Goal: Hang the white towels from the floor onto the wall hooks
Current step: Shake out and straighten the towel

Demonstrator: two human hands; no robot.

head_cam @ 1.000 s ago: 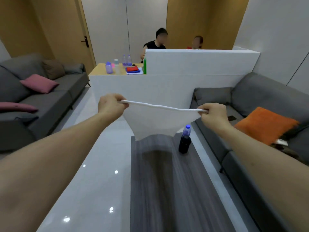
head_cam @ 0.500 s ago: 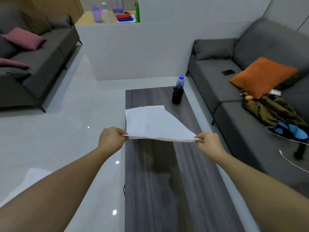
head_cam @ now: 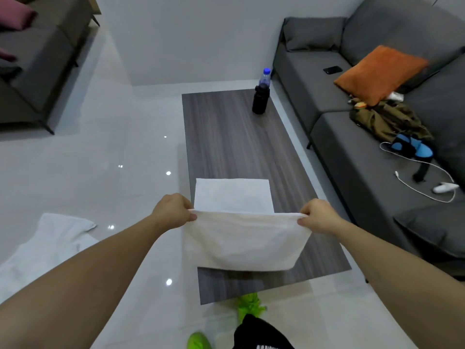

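Lowered since half a second back: towel (head_cam: 241, 238) brought down and folded over, far half now laid flat on the counter (head_cam: 226, 137), near half draped from the hands toward the front edge. Left grip (head_cam: 173, 212) clamped on the left end of the fold, fingers curled round the cloth; right grip (head_cam: 318, 215) clamped likewise on the right end, thumb tucked under the hem. Held level and taut between both, well clear of the bottle (head_cam: 260, 100) at the far end.

Judged as a fold or straightening step before hanging. Best done by keeping both ends even, drawing the fold line straight, and matching the near corners to the far ones before letting go. Slack on one side would likely skew the edges. For the hook, a firm pinch at the middle of the folded edge would probably serve better than at a corner.

Second towel (head_cam: 47, 250) seen crumpled on the floor to the left, not yet picked up. No wall hooks seen from here, so could not tell how far to carry. Sofa (head_cam: 352, 152) to the right strewn with a cushion, clothes and a cable.
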